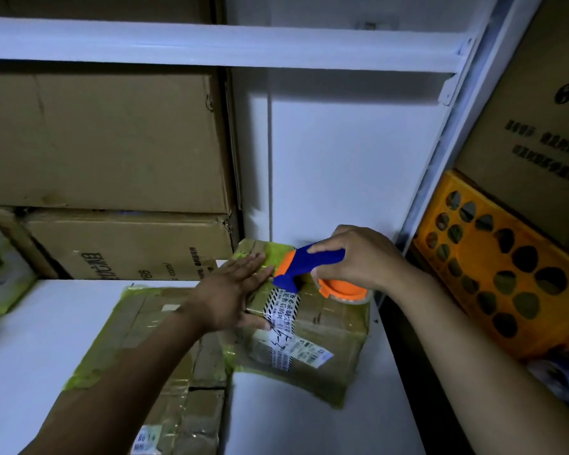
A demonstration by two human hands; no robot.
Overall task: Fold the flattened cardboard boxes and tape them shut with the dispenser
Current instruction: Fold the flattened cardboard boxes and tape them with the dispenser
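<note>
1. The box (pixel 312 326) stands on the white table (pixel 40 339), right of centre and close to the far wall. Its top already carries yellowish tape and a striped label (pixel 284 305).
2. The left hand (pixel 234 287) lies flat on the box top, fingers straight and together. It presses down and grips nothing.
3. The right hand (pixel 362 261) is wrapped round the blue handle of the dispenser (pixel 306 266). The dispenser's front end sits on the box top just beside the left fingertips, with the roll over the right part of the box.
4. A flat box (pixel 138 320) lies near and left, partly under the left forearm and touching the standing one. It appears not yet folded.
5. The step in hand looks like laying a strip across the top. Whether tape is already stuck down cannot be told.
6. Risk: the cutter end is right beside the left fingertips, so a stroke toward them could nick a finger.
7. Risk: if the left hand eases off, the box could slide or its flaps lift. The strip would then wrinkle or bridge a gap.
8. Risk: new tape laid over the glossy old tape and the label may grip poorly and peel.
9. Risk: the orange crate (pixel 506 274) and the shelf post crowd the right arm. A cramped pull could skew the strip off the seam.
</note>
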